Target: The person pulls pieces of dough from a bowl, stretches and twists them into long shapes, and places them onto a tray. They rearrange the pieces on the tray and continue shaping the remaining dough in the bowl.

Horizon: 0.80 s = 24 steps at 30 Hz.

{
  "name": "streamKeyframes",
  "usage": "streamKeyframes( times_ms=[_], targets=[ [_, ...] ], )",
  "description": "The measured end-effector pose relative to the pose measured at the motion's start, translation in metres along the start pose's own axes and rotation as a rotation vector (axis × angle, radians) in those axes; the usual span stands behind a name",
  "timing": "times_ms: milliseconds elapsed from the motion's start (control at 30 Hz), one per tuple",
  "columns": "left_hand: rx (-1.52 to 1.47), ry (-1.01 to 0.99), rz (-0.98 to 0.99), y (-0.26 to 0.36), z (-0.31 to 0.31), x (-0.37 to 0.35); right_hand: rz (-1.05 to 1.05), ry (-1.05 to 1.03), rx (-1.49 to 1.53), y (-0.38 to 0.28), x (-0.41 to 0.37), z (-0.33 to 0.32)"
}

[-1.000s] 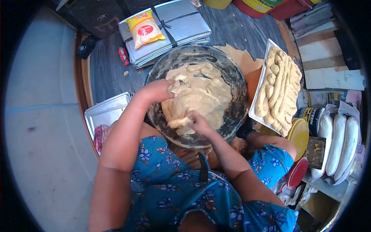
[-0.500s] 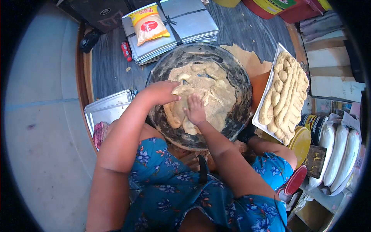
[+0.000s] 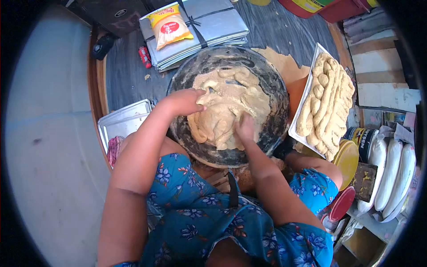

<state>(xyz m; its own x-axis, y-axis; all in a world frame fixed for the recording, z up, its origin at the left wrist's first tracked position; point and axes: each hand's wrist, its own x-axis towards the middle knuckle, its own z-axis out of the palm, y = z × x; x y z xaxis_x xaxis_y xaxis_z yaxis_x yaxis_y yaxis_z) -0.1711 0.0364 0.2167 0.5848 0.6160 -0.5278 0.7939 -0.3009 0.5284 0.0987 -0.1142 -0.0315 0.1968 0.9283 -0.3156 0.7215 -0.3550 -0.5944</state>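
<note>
Bunching up after lying flat, the right hand now looks clenched at the dough in the basin, toward its lower-right rim; the left hand, fingers parted, stays nearer the left rim, so handling appears ongoing.

Dough beige; basin black, streaked with pale smears; clothing blue, printed with violet-white flowers; packet yellow and cream with red oval; flooring, I observe, grey with darker grain
</note>
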Motion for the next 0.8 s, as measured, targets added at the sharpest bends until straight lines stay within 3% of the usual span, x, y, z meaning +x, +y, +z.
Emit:
streamKeyframes(
  times_ms=[100,200,300,367,433,500,533,567,700,800],
  targets=[
    [0.001,0.008,-0.041,0.006,-0.001,-0.008,-0.076,-0.053,-0.589,-0.024,-0.005,0.015],
    [0.010,0.037,-0.057,0.003,-0.001,-0.016,0.194,-0.044,-0.517,-0.046,-0.026,-0.024],
    [-0.001,0.058,-0.012,-0.002,0.006,-0.016,0.276,0.077,-0.419,-0.019,-0.031,-0.005],
    [0.004,0.068,0.007,0.003,0.003,-0.019,0.161,-0.199,-0.206,-0.024,-0.024,0.022],
    [0.005,0.059,0.017,0.008,0.003,-0.017,-0.227,0.177,-0.440,-0.051,-0.048,0.055],
    [0.009,0.045,0.017,0.014,0.000,-0.015,-0.272,0.045,-0.376,-0.071,-0.047,0.048],
    [0.007,0.035,0.012,0.019,-0.001,-0.015,-0.295,-0.023,-0.340,-0.080,-0.048,0.048],
    [0.002,0.023,0.006,0.020,-0.002,-0.018,-0.321,-0.286,-0.257,-0.082,-0.038,0.048],
    [-0.005,-0.048,0.031,0.010,0.008,-0.015,-0.233,-0.422,0.442,-0.088,-0.043,0.033],
    [-0.048,-0.164,0.139,0.004,0.025,-0.014,-0.071,-0.503,0.864,-0.130,-0.055,-0.038]
  ],
)
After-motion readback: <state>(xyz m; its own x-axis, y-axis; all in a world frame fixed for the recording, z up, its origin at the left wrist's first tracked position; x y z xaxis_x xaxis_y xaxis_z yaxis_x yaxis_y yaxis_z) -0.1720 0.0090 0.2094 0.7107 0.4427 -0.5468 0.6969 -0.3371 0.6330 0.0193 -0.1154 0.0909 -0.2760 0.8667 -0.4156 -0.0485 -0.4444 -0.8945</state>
